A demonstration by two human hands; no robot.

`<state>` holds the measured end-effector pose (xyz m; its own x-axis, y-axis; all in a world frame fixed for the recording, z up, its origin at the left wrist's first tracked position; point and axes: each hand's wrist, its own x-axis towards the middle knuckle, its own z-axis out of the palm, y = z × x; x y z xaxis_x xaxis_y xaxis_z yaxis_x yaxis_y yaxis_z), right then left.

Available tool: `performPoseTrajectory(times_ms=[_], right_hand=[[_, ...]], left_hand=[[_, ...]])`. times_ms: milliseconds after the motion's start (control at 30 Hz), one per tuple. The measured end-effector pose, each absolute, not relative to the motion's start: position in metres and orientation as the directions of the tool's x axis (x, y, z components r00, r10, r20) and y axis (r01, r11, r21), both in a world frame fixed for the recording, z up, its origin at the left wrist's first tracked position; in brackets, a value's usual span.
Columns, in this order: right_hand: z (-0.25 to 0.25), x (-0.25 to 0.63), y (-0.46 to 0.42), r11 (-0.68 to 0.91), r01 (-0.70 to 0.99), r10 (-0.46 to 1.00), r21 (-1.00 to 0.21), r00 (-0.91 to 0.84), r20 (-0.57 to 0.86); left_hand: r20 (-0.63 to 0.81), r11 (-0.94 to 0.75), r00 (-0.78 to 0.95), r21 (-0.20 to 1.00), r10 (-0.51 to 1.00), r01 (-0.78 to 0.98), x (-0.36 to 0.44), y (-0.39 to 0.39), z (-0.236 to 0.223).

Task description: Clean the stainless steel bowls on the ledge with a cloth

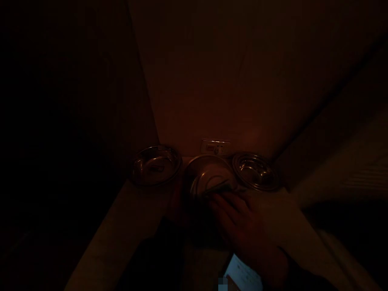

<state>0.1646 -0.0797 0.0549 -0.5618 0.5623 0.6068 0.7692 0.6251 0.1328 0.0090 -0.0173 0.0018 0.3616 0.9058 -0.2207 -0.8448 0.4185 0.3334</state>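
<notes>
The scene is very dark. A shiny metal bowl (197,178) is in the middle of the wooden surface, its inside facing me. At its left side my left hand (176,202) grips the wall, though its fingers are mostly lost in shadow. My right hand (235,216) reaches over the bowl's near right rim. Its fingers press a thin, dark flat piece (222,187), perhaps a cloth or a sponge, against the inside of the bowl.
Metal dishes stand on both sides, a left one (156,165) and a right one (256,171). Behind them a wall outlet plate (216,146) sits low on the wall (212,89). A lit screen (244,273) glows below my right wrist. The wooden surface (121,226) has dark drop-offs at its sides.
</notes>
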Motion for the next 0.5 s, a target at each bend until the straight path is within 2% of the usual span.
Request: performPoseTrajectory(times_ms=[167,367,500], right_hand=[[0.047,0.169,-0.091,0.647,0.752,0.553,0.125,-0.576,0.602],[0.053,0.176,-0.102,0.684,0.711,0.521,0.165,-0.634,0.571],[0.059,0.176,-0.102,0.669,0.716,0.518,0.199,-0.641,0.566]], left_hand=[[-0.337,0.431,0.312,0.375,0.888,-0.821,0.010,-0.019,0.012],[-0.372,0.383,0.227,0.427,0.900,-0.820,0.011,-0.017,0.006],[-0.319,0.371,0.237,0.477,0.918,-0.797,0.013,-0.016,0.000]])
